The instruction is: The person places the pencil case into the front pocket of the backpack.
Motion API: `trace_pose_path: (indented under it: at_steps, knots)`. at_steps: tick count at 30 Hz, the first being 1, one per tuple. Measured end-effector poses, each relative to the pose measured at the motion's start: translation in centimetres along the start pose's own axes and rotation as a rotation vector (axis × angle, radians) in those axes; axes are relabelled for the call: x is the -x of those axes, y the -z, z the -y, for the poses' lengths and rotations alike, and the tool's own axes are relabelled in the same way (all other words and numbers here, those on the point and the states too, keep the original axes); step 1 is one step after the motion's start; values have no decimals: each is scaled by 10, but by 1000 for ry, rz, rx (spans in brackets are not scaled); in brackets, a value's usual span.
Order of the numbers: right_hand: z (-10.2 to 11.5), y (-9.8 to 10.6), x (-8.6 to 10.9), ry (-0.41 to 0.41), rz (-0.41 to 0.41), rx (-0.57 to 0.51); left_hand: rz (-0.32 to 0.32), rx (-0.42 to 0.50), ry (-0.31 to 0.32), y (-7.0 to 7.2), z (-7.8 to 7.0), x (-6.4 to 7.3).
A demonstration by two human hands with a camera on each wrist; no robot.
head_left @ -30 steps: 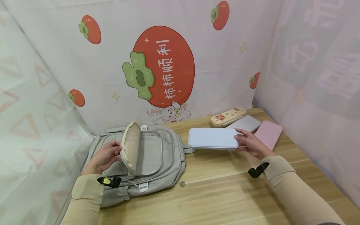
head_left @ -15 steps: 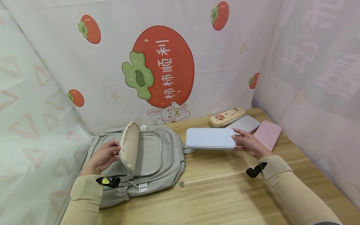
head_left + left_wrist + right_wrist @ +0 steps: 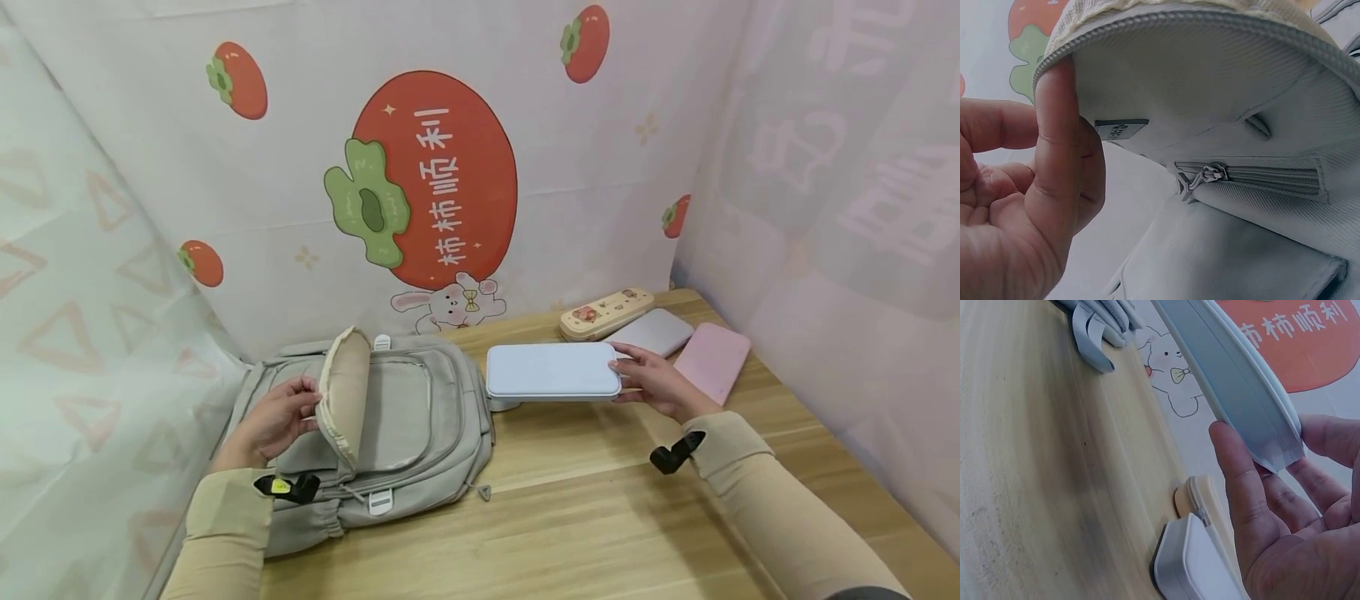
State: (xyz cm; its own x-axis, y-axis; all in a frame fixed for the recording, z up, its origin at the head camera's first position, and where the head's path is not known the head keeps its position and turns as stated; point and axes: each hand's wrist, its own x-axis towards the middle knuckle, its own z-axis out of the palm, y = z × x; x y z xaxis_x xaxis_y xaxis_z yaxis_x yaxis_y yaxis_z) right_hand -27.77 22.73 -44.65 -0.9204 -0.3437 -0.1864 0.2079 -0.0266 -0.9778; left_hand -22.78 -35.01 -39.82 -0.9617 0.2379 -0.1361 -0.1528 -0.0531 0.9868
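Note:
A grey backpack (image 3: 405, 408) lies on the left of the wooden table with its front pocket unzipped. My left hand (image 3: 277, 421) pinches the edge of the pocket's flap (image 3: 347, 400) and holds it raised. Under that flap, the left wrist view shows a small inner zipper (image 3: 1266, 179) and a label (image 3: 1121, 129). My right hand (image 3: 660, 382) grips the right end of a light-blue rectangular case (image 3: 553, 369) with rounded corners, held above the table just right of the backpack. From below, in the right wrist view, thumb and fingers clasp the case (image 3: 1241, 381) at one end.
Behind my right hand lie a cream pencil case (image 3: 609, 314) with a cartoon print, a whitish flat case (image 3: 656, 332) and a pink flat case (image 3: 714, 360). A printed cloth backdrop (image 3: 570, 250) rises behind the table (image 3: 540, 533). A zipper pull (image 3: 483, 492) hangs by the backpack.
My right hand has carried the light-blue case slightly to the left, nearer the backpack. The left hand and the flap are almost unchanged.

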Motion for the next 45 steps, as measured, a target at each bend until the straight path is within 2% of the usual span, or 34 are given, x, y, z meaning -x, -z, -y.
trace_pose_path:
  at_steps: [7, 16, 22, 29, 37, 45]
  knots:
    - [4, -7, -6, -5, 16, 31, -4, 19, -2, -1, 1, 1]
    - [2, -16, -13, -31, 13, -5, 16, 17, -17, 0, 1, 1]
    - [5, -20, -18, -15, 35, 22, -14, -21, -2, 0, 1, 2]
    - [5, -22, -24, -17, 44, -6, 4, -24, -11, -4, 2, -1]
    - [2, -28, -26, -51, 34, -10, -5, -26, 20, -5, 7, 2]
    - [-1, -34, -34, -63, 40, -53, -16, -26, 11, -3, 2, 0]
